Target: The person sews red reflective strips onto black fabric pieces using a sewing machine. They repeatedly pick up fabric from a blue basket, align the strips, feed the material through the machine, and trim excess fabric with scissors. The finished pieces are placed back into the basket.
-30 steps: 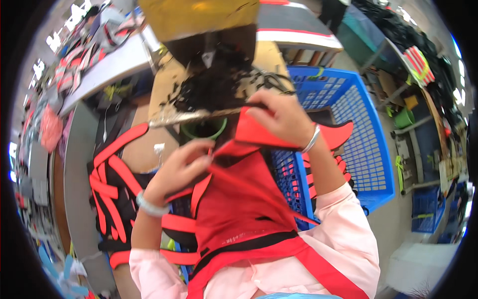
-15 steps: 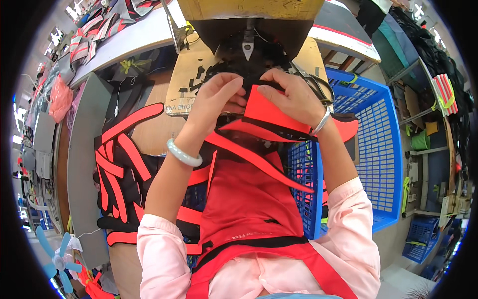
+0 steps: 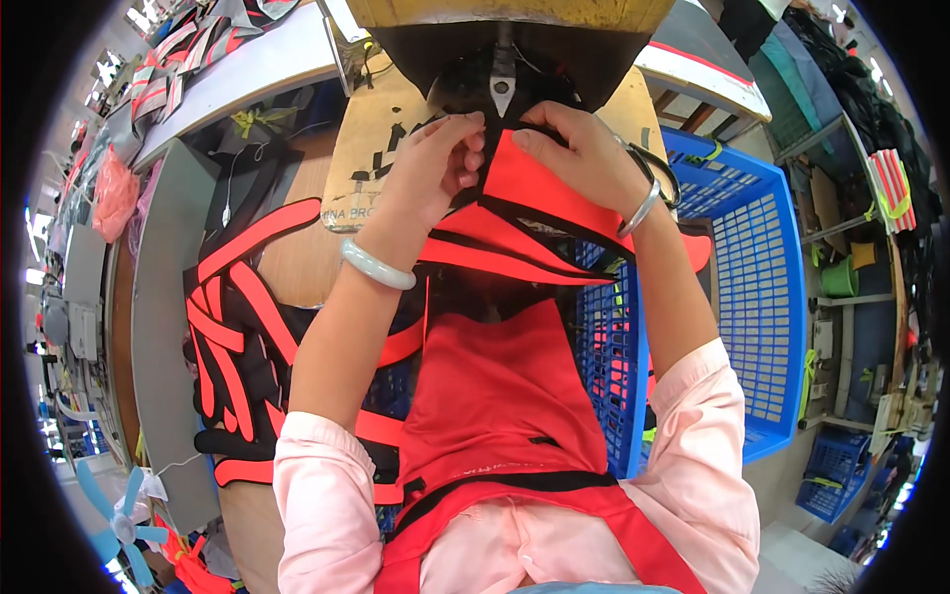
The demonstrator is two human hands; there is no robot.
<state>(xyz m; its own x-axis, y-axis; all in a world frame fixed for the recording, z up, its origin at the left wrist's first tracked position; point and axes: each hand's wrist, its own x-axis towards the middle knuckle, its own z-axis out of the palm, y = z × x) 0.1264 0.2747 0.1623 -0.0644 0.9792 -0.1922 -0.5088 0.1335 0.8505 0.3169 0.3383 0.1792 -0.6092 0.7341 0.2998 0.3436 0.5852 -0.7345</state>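
Note:
A red fabric piece point(image 3: 542, 188) with black edging is stretched out below the machine's pointed metal part point(image 3: 503, 87). My right hand point(image 3: 592, 163) grips its upper edge, thumb over the red face and fingers bent over the black border. On the other side, my left hand point(image 3: 435, 163) is closed, with thumb and forefinger pinched beside the black edging; what lies between those fingertips is hidden. Red strips with black borders hang from the piece below my hands. Scissors point(image 3: 665, 178), with dark handles, lie partly hidden behind my right wrist.
The yellow-and-black machine point(image 3: 510, 14) rises directly ahead over a worn wooden board point(image 3: 381, 129) with black scraps. A blue plastic basket point(image 3: 792, 297) stands at the right. Several red-and-black strips point(image 3: 259, 233) are heaped at the left, beside a grey panel point(image 3: 173, 327).
Both hands have moved slightly forward, toward the machine, with the fabric piece. The red strip that slanted down over my apron now lies higher and flatter.

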